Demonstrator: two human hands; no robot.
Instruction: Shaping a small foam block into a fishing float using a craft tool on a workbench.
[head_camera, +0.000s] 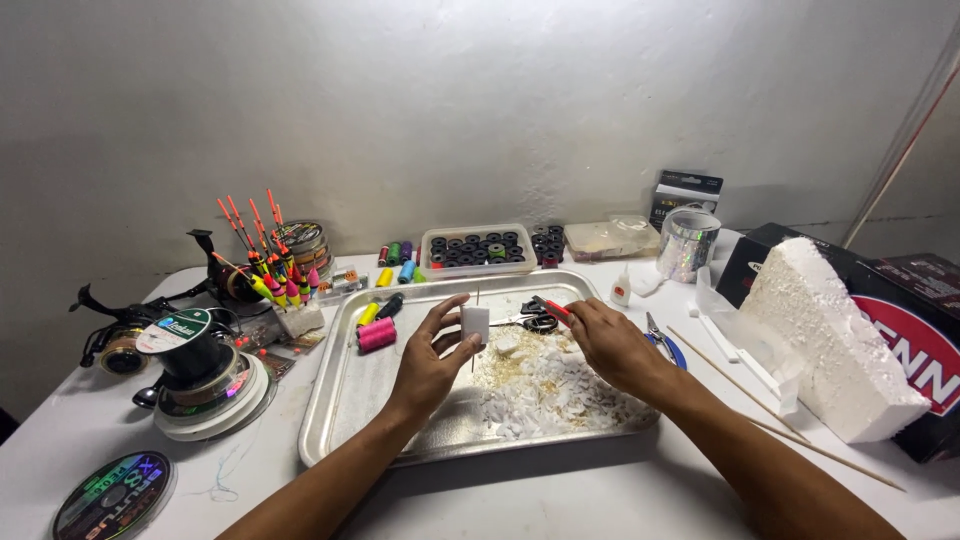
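Note:
My left hand (428, 358) holds a small white foam block (474, 322) on a thin stick above a metal tray (345, 400). My right hand (612, 345) grips a red-handled cutter (553, 310) just right of the block. White foam shavings and pale scraps (545, 385) cover the tray's right half. Black scissors (538, 320) lie on the tray behind my hands. A pink thread spool (377, 334) and a yellow one (368, 313) lie on the tray's left part.
A big white foam slab (830, 340) leans on dark boxes at right. Long wooden skewers (760, 405) lie near it. Fishing floats (265, 255), line spools (205, 375) and a reel (120, 340) crowd the left. A bobbin box (478, 250) and a glitter tape roll (688, 245) stand behind.

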